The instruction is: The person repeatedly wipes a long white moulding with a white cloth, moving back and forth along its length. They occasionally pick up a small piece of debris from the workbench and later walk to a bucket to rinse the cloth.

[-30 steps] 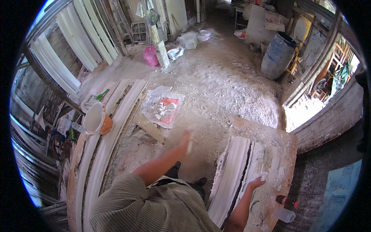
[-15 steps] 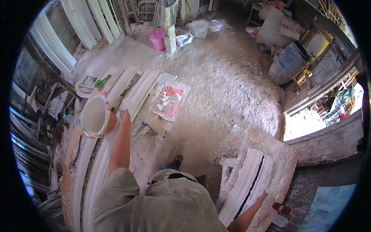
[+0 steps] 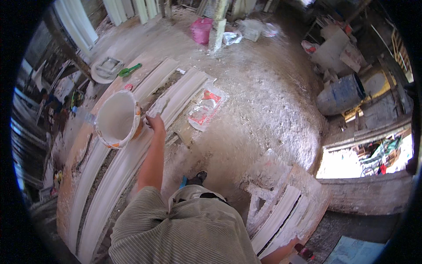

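Observation:
My left hand [image 3: 155, 122] is closed, its fingers curled at the near end of a ragged white piece [image 3: 158, 107]. This piece lies over a long white plaster moulding [image 3: 187, 87], just right of a white bucket [image 3: 116, 119] with orange marks. Whether the piece is plaster or cloth cannot be made out. At the lower right, my right hand [image 3: 293, 244] is beside a dark red bottle [image 3: 304, 251] and the near end of a white-coated board [image 3: 318, 196]. Its fingers are too unclear to read. A shorter white moulding [image 3: 278, 214] lies on that board.
A green scoop [image 3: 130, 70] lies beyond the bucket. A red-and-white bag [image 3: 205, 110] rests right of the mouldings. Farther back are a pink sack [image 3: 201, 31] by a post [image 3: 217, 33] and a tilted blue barrel [image 3: 341, 95] at the right.
The view has swung, shifting the bucket and mouldings up and right in the picture. My right hand has moved nearer the board's edge and the bottle. My left hand stays by the bucket.

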`<action>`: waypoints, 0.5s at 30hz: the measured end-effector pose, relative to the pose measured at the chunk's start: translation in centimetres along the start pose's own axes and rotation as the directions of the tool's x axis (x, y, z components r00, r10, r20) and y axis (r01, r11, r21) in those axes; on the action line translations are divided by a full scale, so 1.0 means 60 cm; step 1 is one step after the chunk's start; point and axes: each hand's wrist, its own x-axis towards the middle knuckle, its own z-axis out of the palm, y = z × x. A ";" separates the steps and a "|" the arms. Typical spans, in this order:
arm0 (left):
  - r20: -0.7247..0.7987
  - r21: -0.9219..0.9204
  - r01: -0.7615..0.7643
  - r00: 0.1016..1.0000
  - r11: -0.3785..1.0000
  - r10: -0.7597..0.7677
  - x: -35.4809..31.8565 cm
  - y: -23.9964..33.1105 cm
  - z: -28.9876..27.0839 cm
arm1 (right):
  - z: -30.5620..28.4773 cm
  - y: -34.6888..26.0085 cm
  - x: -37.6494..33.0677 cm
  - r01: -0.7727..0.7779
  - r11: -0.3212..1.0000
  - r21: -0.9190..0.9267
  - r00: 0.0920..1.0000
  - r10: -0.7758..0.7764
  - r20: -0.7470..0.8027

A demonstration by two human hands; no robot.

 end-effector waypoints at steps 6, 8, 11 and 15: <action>0.468 -0.388 -0.008 0.860 0.922 0.204 -0.229 0.023 -0.112 | 0.059 -0.176 0.014 0.311 0.933 0.182 0.944 -0.325 0.050; 0.635 -0.316 0.020 0.747 0.949 0.196 -0.273 0.006 -0.154 | 0.084 -0.271 0.010 0.439 0.845 0.304 0.869 -0.486 0.095; 0.727 -0.305 0.184 0.679 0.934 0.103 -0.298 -0.049 -0.203 | 0.113 -0.473 -0.051 0.573 0.617 0.539 0.643 -0.746 0.171; 0.699 -0.409 0.252 0.705 0.877 0.124 -0.291 -0.152 -0.272 | 0.148 -0.811 -0.268 0.931 0.080 0.357 0.079 -0.997 0.017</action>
